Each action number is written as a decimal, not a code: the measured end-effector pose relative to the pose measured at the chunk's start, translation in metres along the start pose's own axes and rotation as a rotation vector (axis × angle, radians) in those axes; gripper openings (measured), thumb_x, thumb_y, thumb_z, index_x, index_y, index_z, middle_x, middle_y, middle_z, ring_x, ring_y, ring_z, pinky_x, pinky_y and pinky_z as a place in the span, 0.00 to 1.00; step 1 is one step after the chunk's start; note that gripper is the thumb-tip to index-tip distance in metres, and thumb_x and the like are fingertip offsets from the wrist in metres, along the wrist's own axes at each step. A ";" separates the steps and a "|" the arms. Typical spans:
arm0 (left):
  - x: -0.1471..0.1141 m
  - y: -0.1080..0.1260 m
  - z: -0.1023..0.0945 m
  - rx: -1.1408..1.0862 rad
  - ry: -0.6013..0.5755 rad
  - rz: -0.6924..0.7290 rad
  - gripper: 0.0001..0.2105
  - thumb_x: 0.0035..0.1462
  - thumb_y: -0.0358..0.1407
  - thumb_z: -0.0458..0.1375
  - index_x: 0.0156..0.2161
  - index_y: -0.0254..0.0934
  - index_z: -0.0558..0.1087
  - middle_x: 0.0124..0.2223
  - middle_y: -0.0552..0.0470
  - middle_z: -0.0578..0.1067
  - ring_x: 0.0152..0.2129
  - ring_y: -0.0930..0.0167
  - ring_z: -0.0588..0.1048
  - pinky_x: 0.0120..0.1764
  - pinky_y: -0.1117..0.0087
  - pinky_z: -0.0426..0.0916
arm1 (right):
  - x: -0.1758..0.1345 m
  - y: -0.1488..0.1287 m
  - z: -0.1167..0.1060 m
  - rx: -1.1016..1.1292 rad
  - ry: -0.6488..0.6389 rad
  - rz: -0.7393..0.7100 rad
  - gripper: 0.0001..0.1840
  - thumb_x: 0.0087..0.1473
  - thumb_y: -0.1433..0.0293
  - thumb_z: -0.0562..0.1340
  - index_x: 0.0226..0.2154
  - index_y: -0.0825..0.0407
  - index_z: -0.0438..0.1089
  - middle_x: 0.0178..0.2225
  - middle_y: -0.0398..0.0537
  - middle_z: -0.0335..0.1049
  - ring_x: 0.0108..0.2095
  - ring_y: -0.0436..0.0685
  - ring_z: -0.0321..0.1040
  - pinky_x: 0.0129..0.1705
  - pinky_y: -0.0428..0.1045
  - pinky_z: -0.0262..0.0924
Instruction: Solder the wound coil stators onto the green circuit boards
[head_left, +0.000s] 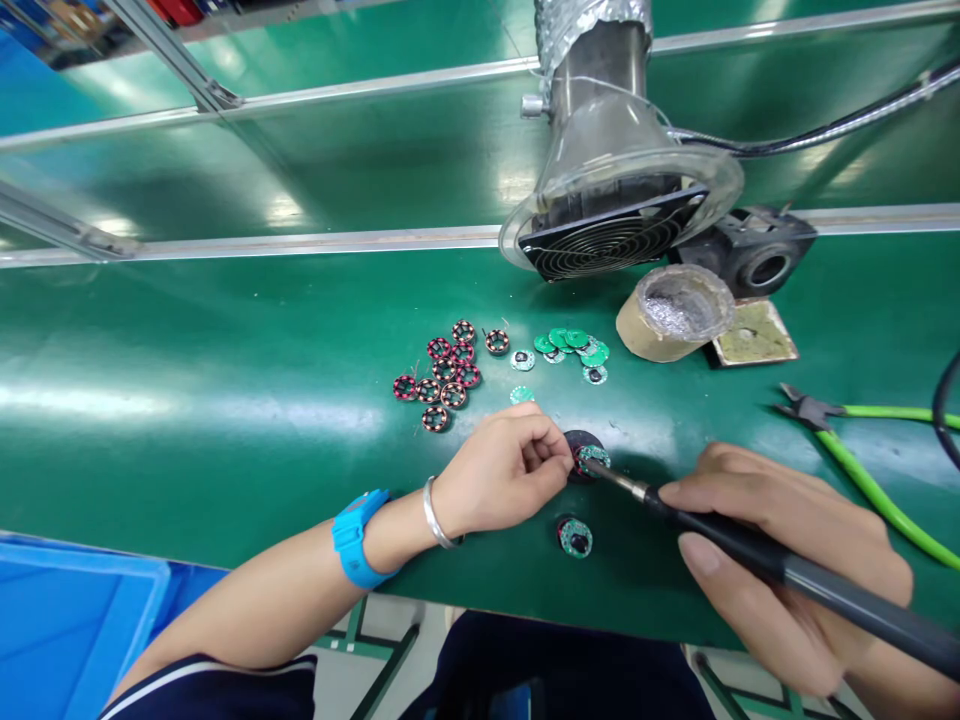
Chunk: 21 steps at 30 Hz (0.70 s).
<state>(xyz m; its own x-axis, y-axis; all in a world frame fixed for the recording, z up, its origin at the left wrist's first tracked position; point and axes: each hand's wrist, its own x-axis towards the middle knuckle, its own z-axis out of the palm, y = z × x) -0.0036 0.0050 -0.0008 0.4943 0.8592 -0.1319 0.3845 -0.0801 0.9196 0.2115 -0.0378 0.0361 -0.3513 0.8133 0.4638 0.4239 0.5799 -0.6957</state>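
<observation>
My right hand (795,560) is closed around a black soldering iron (720,525). The iron's tip touches a small round green circuit board (592,460), which sits on a wound motor coil over a black round base (583,440). At the left edge of this piece, my left hand (517,465) is closed in a pinch, its fingertips against the coil's side. Any fine wire between those fingertips is too small to see. Nearer to me lies a second coil with a round board (575,537) on top.
Several loose ring-shaped coils (444,370) lie beyond my left hand, beside a pile of round green boards (574,342). A fume extractor (622,220) hangs over the back. A tub of solder material (675,310), a sponge tray (754,335) and green-handled cutters (825,420) are at right.
</observation>
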 end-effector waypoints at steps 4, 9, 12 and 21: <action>0.000 0.000 0.000 0.004 0.001 -0.009 0.04 0.49 0.24 0.57 0.28 0.33 0.72 0.29 0.55 0.67 0.21 0.80 0.67 0.25 0.78 0.65 | 0.000 0.000 -0.001 0.000 -0.010 -0.002 0.12 0.49 0.78 0.57 0.37 0.54 0.69 0.21 0.44 0.65 0.20 0.50 0.61 0.21 0.48 0.59; 0.000 0.000 0.001 0.009 0.005 -0.014 0.04 0.48 0.24 0.57 0.28 0.33 0.72 0.29 0.55 0.67 0.21 0.80 0.67 0.26 0.77 0.65 | -0.001 0.000 -0.002 0.030 0.032 -0.010 0.15 0.48 0.80 0.58 0.39 0.54 0.69 0.22 0.45 0.65 0.21 0.51 0.62 0.20 0.49 0.58; 0.000 -0.001 0.001 0.002 0.013 -0.015 0.04 0.48 0.24 0.57 0.28 0.33 0.72 0.29 0.55 0.67 0.21 0.79 0.66 0.26 0.77 0.65 | 0.000 -0.001 -0.002 0.033 0.044 -0.001 0.15 0.48 0.80 0.58 0.40 0.53 0.69 0.23 0.45 0.65 0.21 0.52 0.62 0.20 0.50 0.57; 0.000 -0.002 0.002 0.002 0.009 -0.010 0.03 0.48 0.25 0.57 0.28 0.33 0.72 0.29 0.55 0.68 0.21 0.79 0.67 0.25 0.77 0.65 | 0.002 0.001 -0.001 -0.001 0.000 -0.030 0.12 0.49 0.79 0.57 0.37 0.55 0.69 0.22 0.45 0.65 0.21 0.50 0.61 0.21 0.49 0.60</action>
<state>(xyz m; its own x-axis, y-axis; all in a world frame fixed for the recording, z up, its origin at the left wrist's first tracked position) -0.0030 0.0048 -0.0033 0.4834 0.8645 -0.1374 0.3911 -0.0729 0.9174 0.2120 -0.0352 0.0365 -0.3639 0.7954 0.4846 0.4140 0.6042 -0.6808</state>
